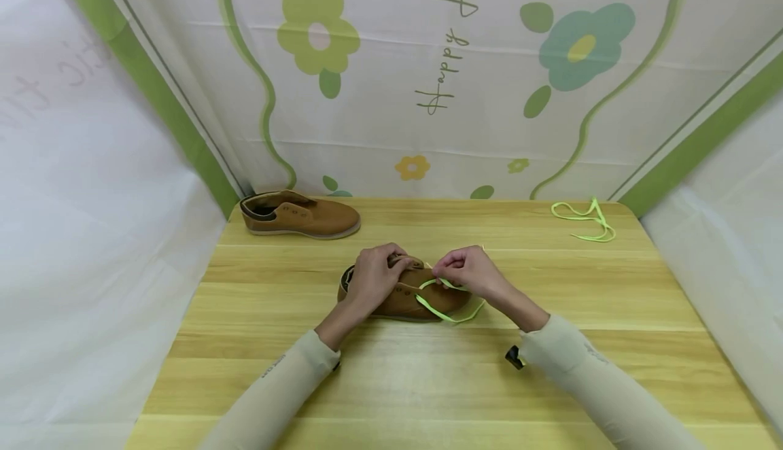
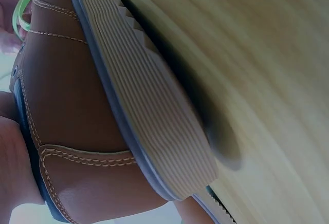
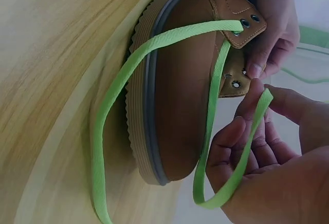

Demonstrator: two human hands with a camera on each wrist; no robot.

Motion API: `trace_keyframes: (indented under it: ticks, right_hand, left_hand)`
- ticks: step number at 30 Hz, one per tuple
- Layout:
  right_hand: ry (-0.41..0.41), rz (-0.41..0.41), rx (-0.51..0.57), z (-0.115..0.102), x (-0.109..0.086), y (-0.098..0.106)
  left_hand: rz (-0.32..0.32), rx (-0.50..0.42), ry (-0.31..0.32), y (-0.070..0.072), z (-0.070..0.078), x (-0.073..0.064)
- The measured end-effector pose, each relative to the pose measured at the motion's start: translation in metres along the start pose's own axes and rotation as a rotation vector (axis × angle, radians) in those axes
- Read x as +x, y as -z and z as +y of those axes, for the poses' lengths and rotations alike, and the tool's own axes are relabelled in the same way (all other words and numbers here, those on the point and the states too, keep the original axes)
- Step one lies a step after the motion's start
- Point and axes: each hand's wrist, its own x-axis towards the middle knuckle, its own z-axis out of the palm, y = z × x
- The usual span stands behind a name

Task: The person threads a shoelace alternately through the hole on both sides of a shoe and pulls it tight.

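A brown leather shoe [image 1: 412, 304] stands on the wooden table, toe pointing right. My left hand [image 1: 374, 277] reaches over its opening and pinches the far eyelet flap [image 3: 236, 82], thumb beside the holes. Between thumb and forefinger, my right hand [image 1: 474, 272] pinches a flat neon-green shoelace [image 3: 234, 185] close to the far flap. One stretch of lace passes through the front eyelet of the near flap [image 3: 245, 26] and hangs down over the shoe's side. In the left wrist view, the heel and ribbed sole [image 2: 149, 106] fill much of the picture.
Another brown shoe [image 1: 306, 215], without a lace, stands at the table's back left. A second green shoelace [image 1: 587, 219] lies loosely looped at the back right. A printed fabric wall [image 1: 379, 124] rises behind the table [image 1: 428, 382], with white fabric at both sides.
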Motion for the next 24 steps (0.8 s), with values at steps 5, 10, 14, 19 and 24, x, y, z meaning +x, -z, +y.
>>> trace_keyframes:
  ticks: [5,10,14,19,24]
  right_hand:
    - [0.015,0.005,-0.039,0.0,0.005,-0.006]
    - [0.007,0.018,-0.078,0.0,0.01,-0.009]
    - [0.006,0.029,-0.143,0.0,0.014,-0.012]
    - [0.008,0.057,-0.22,0.0,0.019,-0.016]
    - [0.015,0.067,-0.226,-0.002,0.02,-0.02]
  left_hand:
    - [-0.005,-0.018,0.027,-0.001,0.0,0.001]
    - [-0.015,-0.024,0.039,-0.001,0.0,0.002]
    - [-0.014,-0.02,0.044,-0.002,-0.001,0.002]
    - [-0.015,-0.011,0.041,-0.002,-0.001,0.003]
    - [-0.019,-0.016,0.038,-0.002,-0.001,0.002]
